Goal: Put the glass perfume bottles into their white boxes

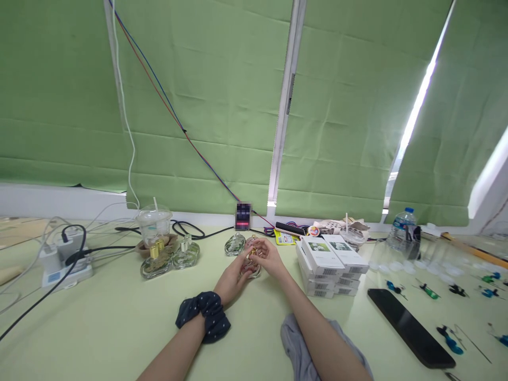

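Note:
My left hand (pixel 232 278) is closed around a small clear glass perfume bottle (pixel 255 269) that stands at the middle of the table. From the other side, my right hand (pixel 270 258) pinches at the gold-coloured top of that bottle. Fingers cover much of the glass. Just behind my left hand is another glass perfume bottle (pixel 235 244). Farther left, two more stand close together: one with a gold top (pixel 156 264) and one with a clear top (pixel 186 255). A dark dotted scrunchie (pixel 204 316) circles my left wrist.
Stacked white boxes (pixel 323 256) stand right of my hands. A black phone (pixel 408 325) lies nearer, with small blue and green pieces beyond. Grey cloth (pixel 297 344) lies under my right forearm. A power strip (pixel 65 272), cables and a plastic cup (pixel 154 225) are at left.

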{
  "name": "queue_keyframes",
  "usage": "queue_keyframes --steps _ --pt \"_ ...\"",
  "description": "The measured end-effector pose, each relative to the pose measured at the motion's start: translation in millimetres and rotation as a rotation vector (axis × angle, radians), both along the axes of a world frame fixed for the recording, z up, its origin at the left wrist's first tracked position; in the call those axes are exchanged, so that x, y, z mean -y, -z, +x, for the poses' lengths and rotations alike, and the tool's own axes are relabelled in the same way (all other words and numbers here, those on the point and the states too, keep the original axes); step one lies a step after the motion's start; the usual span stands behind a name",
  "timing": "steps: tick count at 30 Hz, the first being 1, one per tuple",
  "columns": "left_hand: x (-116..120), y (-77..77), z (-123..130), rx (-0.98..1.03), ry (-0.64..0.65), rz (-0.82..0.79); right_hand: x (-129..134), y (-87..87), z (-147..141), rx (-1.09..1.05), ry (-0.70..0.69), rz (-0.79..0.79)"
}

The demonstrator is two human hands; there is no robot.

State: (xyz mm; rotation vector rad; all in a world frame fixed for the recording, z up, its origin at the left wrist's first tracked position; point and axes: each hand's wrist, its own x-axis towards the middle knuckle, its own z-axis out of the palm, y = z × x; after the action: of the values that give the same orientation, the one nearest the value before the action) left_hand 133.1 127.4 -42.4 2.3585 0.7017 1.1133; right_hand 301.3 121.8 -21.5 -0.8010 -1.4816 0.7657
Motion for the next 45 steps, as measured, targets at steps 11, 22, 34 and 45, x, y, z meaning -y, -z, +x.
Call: queue_keyframes --steps 11,22,34,45 --pt "2 -4.0 2 0.048 0.031 -0.05 -1 1.5 1 0.003 -0.003 -0.021" --pt "0 -2.2 2 0.06 0.024 -0.049 -5 5.7 3 0.008 -0.013 -0.069" --pt "2 -3.8 3 0.055 0.044 -0.091 -1 3.8 2 0.041 0.038 -0.082" --pt "-7 -2.3 -11 0.005 -0.063 0.011 -5 23.6 18 0.244 0.417 -0.106"
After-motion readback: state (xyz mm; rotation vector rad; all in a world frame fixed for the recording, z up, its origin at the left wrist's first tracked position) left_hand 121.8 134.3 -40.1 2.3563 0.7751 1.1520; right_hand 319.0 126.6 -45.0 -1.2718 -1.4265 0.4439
